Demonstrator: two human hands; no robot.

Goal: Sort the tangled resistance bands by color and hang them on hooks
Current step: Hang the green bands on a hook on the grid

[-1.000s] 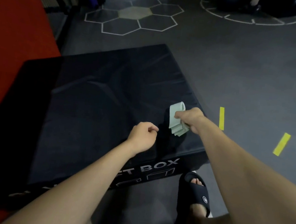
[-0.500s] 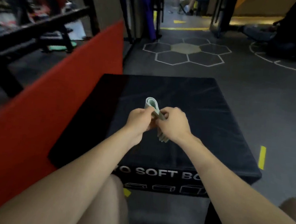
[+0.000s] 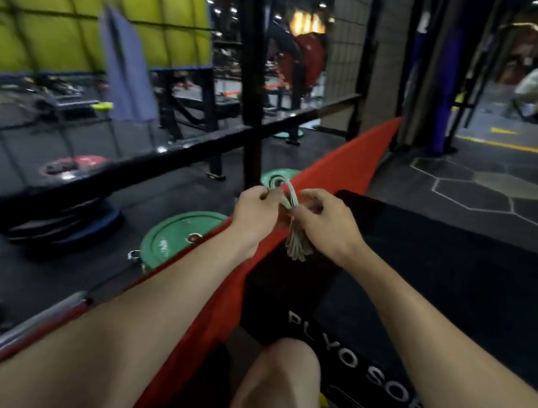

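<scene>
Gripping a folded bundle of pale green resistance bands between them, the left hand and right hand close together on it above the red mat edge, beside a black plyo soft box; green weight plates lie on the floor to the left.

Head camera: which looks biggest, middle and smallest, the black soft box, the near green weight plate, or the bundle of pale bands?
1. Soft box, biggest by far, though it sits closest.
2. Green plate.
3. Bands, smallest, held between the left hand and right hand.
</scene>
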